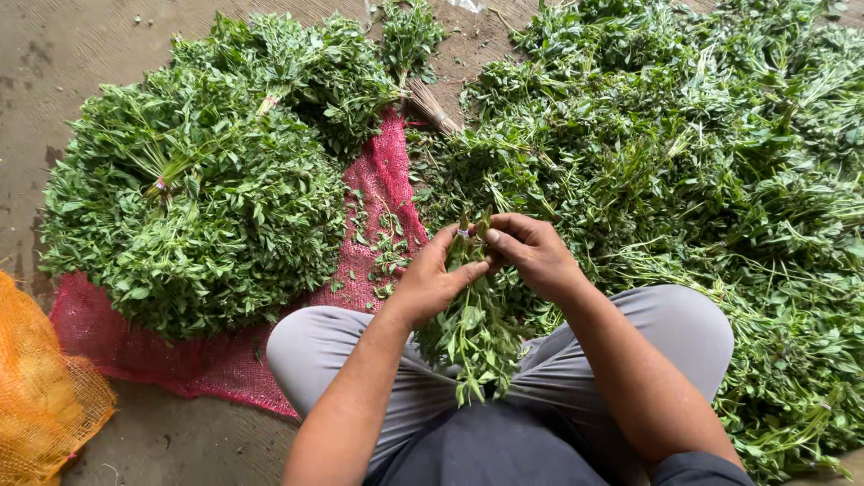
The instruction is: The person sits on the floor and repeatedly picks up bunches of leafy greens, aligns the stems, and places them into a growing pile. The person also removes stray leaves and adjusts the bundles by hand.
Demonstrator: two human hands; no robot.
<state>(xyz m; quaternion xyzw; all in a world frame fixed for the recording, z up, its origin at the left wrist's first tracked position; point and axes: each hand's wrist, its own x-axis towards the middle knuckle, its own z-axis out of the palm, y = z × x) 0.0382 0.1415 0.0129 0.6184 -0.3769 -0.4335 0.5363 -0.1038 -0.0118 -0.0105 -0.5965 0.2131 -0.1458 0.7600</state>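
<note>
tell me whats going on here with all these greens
A person sits cross-legged on the floor, holding a small bunch of leafy stems over their lap. The left hand grips the stems near the top, and the right hand pinches at the stem ends. On their left, tied bunches are stacked on a red mesh sack. A big loose heap of greens lies on their right. An orange mesh bag sits at the far left.

This looks like a produce-sorting spot at a market or farm yard, set on a bare concrete floor [81,54]. Tied bundles of leafy greens [207,189] lie on a red mesh sack [207,360] at left, a loose heap of greens [702,162] fills the right, and an orange mesh sack [40,396] sits lower left.
</note>
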